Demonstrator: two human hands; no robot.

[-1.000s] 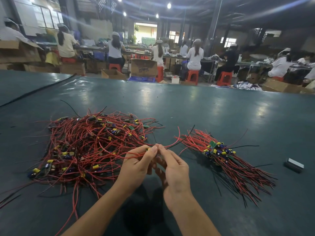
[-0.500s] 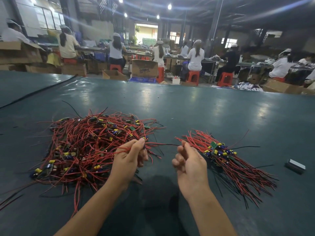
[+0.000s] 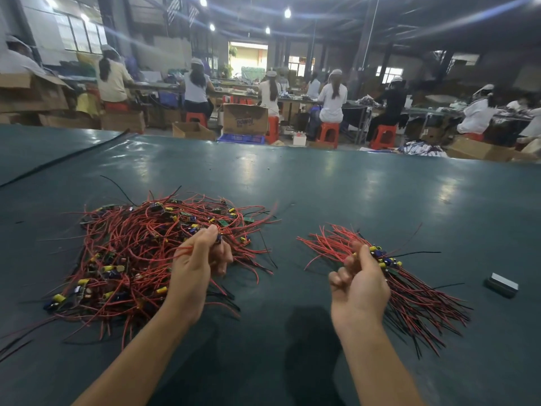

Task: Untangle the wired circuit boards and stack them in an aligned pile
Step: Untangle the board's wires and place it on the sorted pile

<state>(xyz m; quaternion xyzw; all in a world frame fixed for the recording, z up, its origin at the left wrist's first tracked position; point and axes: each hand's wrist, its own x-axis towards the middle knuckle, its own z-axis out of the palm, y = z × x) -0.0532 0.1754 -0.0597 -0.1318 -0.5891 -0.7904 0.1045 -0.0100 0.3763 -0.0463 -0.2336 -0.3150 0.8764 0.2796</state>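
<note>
Joined a second ago, the hands are now apart: the left hand (image 3: 199, 259) clutches red wires (image 3: 182, 251) in the tangled heap (image 3: 126, 253), centre left. The right hand (image 3: 360, 279), curled, sits at the aligned pile (image 3: 415, 297), centre right, and I cannot tell whether it grasps anything. One more board seems sorted. Cardboard boxes (image 3: 244, 118), upper frame, hide their contents.

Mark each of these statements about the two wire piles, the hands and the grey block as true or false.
1. The tangled heap lies left of the aligned pile. True.
2. The left hand hangs idle, holding nothing. False: it grips red wires at the tangled heap.
3. The grey block sits on the aligned pile. False: it lies on the table, apart, to the right of that pile.
4. The right hand is at the aligned pile, fingers curled. True.
5. The aligned pile is the bigger one. False: the tangled heap is plainly larger.
</note>
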